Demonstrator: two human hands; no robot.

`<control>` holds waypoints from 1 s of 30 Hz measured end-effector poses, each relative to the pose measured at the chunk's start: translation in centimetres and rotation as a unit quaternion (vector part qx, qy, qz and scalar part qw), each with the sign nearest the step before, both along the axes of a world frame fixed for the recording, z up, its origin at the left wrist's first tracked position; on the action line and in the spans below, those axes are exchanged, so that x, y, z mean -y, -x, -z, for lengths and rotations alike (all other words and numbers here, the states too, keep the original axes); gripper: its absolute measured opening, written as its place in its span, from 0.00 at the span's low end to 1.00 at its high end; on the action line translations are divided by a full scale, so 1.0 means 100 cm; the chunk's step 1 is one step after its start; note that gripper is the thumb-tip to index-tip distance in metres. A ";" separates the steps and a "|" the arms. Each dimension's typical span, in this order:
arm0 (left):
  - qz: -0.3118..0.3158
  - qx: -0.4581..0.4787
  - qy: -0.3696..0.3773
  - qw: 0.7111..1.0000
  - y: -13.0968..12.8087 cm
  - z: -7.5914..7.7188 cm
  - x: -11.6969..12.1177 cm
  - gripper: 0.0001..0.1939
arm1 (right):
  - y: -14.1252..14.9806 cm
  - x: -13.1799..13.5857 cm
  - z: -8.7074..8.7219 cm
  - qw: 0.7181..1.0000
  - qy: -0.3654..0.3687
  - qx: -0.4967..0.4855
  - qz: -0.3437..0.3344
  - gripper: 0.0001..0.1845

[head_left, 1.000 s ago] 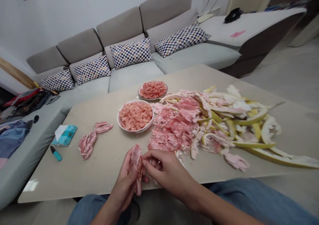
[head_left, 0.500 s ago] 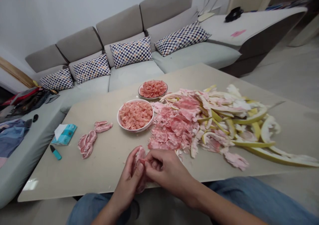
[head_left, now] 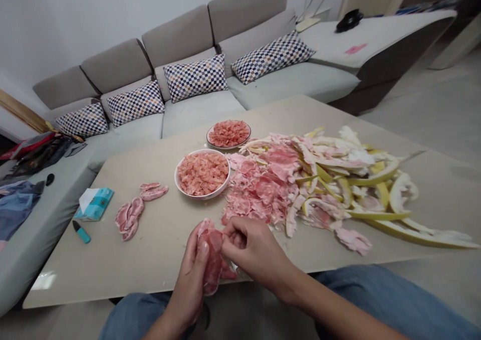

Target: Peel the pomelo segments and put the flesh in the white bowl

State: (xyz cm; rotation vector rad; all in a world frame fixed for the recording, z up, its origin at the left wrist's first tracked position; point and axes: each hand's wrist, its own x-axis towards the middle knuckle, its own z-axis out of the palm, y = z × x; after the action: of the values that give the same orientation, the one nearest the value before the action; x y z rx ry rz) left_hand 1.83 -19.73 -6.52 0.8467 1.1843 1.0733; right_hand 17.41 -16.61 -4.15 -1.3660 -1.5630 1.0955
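Observation:
My left hand (head_left: pixel 191 282) is closed around a pink pomelo segment (head_left: pixel 212 257) at the near edge of the beige table (head_left: pixel 112 260). My right hand (head_left: pixel 252 252) pinches the segment's membrane at its top, fingers curled against it. Just beyond the hands stands a white bowl (head_left: pixel 202 174) heaped with peeled pink flesh, and a second plate of flesh (head_left: pixel 228 133) sits farther back. A few unpeeled segments (head_left: pixel 131 213) lie on the table to the left.
A big heap of pink membranes and yellow-white peel (head_left: pixel 319 179) covers the table's right half. A teal tissue pack (head_left: pixel 93 203) and a small teal lighter (head_left: pixel 81 232) lie at the left edge. A grey sofa with checked cushions (head_left: pixel 195 79) runs behind the table.
The membrane has been pulled open, baring more of the segment's flesh. My right hand's pinch shifted slightly along its top; both hands stay at the table's near edge.

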 end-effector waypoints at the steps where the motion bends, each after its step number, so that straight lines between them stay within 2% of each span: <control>1: -0.001 0.000 0.002 1.000 0.000 -0.001 0.000 0.26 | -0.001 -0.001 0.000 1.000 -0.003 -0.003 -0.021 0.08; 3: 0.001 -0.004 0.003 1.000 0.000 0.000 -0.001 0.27 | -0.003 -0.003 0.002 0.998 -0.016 0.007 -0.059 0.08; 5: 0.010 -0.001 -0.001 1.000 0.001 0.002 0.000 0.27 | -0.002 -0.003 0.004 0.995 -0.038 0.054 -0.074 0.12; 9: 0.010 0.054 -0.007 0.998 0.002 0.007 -0.001 0.28 | 0.001 0.001 0.008 0.977 -0.120 0.138 -0.105 0.15; 12: 0.031 0.072 -0.008 0.997 0.001 0.003 -0.002 0.29 | 0.005 0.006 0.011 0.966 -0.161 0.144 -0.143 0.16; 15: 0.051 0.047 -0.002 0.998 -0.003 -0.004 -0.002 0.26 | 0.010 0.010 0.013 0.964 -0.180 0.107 -0.161 0.16; 18: 0.024 0.003 -0.025 0.999 -0.005 -0.006 -0.001 0.22 | 0.014 0.012 0.012 0.974 -0.165 0.046 -0.151 0.18; 20: -0.004 0.006 -0.022 1.000 -0.001 -0.005 -0.003 0.21 | 0.009 0.011 0.007 0.984 -0.127 -0.005 -0.128 0.21; 23: -0.035 0.080 0.021 0.996 0.010 -0.008 -0.011 0.25 | -0.013 0.002 -0.008 0.994 -0.040 -0.099 -0.034 0.24; 24: -0.051 0.094 0.012 0.994 0.014 -0.010 -0.014 0.26 | -0.023 -0.002 -0.014 0.994 -0.028 -0.108 0.003 0.23; 26: -0.054 0.120 0.016 0.991 0.019 -0.014 -0.019 0.25 | -0.040 -0.011 -0.021 0.995 -0.070 -0.058 0.040 0.23; 30: 0.030 0.190 0.059 0.980 0.018 -0.019 -0.020 0.25 | -0.052 -0.022 -0.017 0.987 -0.118 0.107 -0.010 0.22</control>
State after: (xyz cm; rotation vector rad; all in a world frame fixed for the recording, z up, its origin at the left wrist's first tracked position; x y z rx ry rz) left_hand 0.02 -17.72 -4.66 0.5500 0.8855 1.0482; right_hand 22.65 -14.42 -2.41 -1.3403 -1.8011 0.7641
